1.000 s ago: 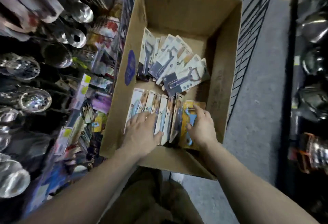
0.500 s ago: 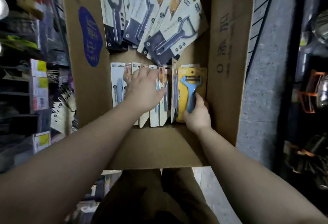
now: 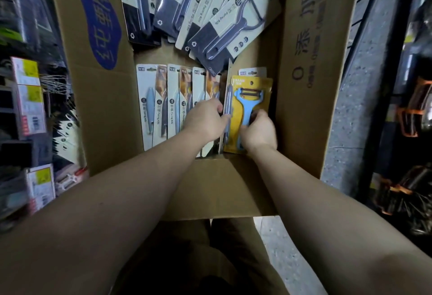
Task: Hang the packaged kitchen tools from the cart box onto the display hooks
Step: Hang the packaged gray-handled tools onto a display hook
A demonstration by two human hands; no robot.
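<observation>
An open cardboard box (image 3: 301,98) holds carded kitchen tools. A fan of white-and-navy peeler packs (image 3: 224,21) lies at its far end. A row of paring knife packs (image 3: 152,105) stands along the near end. At the row's right is a yellow pack with a blue Y-peeler (image 3: 251,102). My right hand (image 3: 259,131) grips the lower part of that yellow pack. My left hand (image 3: 207,120) is curled on the upright packs just left of it, fingers pinching a pack's edge.
Shelves of packaged goods with price tags (image 3: 30,98) run along the left of the box. Grey floor (image 3: 357,84) and dark racks with orange-trimmed items (image 3: 411,112) lie to the right. My legs (image 3: 198,259) are below the box's near wall.
The view has closed in on the box. My left hand slid right from the middle of the knife row to the packs beside the yellow peeler. My right hand moved up onto the peeler pack.
</observation>
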